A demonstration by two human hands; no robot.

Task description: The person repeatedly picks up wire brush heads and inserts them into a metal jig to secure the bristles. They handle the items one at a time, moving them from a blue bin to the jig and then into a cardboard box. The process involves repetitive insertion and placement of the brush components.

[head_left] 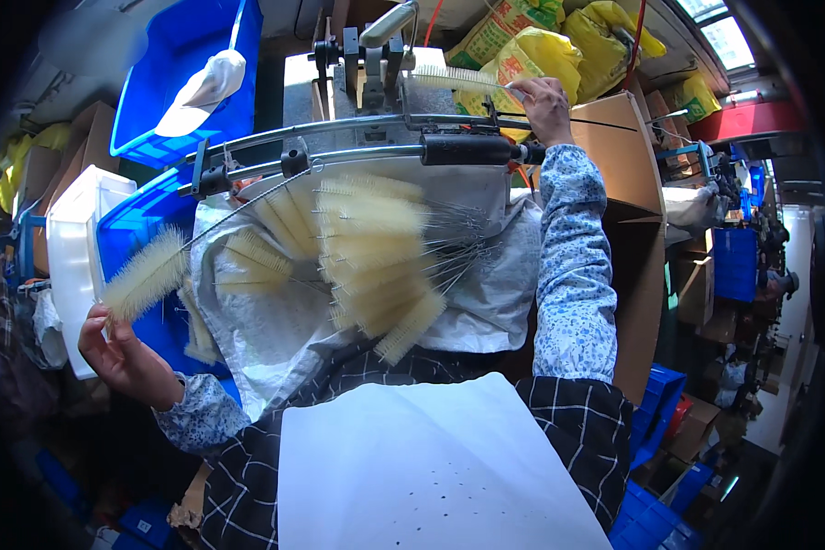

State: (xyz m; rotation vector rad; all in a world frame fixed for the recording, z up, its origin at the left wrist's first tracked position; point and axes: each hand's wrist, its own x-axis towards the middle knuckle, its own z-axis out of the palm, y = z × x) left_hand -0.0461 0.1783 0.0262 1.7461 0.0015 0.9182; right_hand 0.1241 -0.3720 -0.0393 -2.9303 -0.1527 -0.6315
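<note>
My left hand [126,359], at the left, pinches the bristle tip of a cream bottle brush [148,273]. This brush slants up to the right, its twisted wire stem reaching the metal rail in front of the machine. My right hand [544,105] is up at the far right, fingers closed on the end of a second, slimmer brush [456,80] whose other end meets the machine [368,82]. Between my arms, a pile of bristle brushes [371,243] lies on a white cloth [486,312], with wire stems pointing right.
Metal rails [357,126] with a black cylinder [467,149] cross before the machine. Blue bins [179,78] and a white box [78,266] stand left. A cardboard box [619,156] is beside my right arm, yellow sacks [541,55] behind. White sheet [431,458] covers my lap.
</note>
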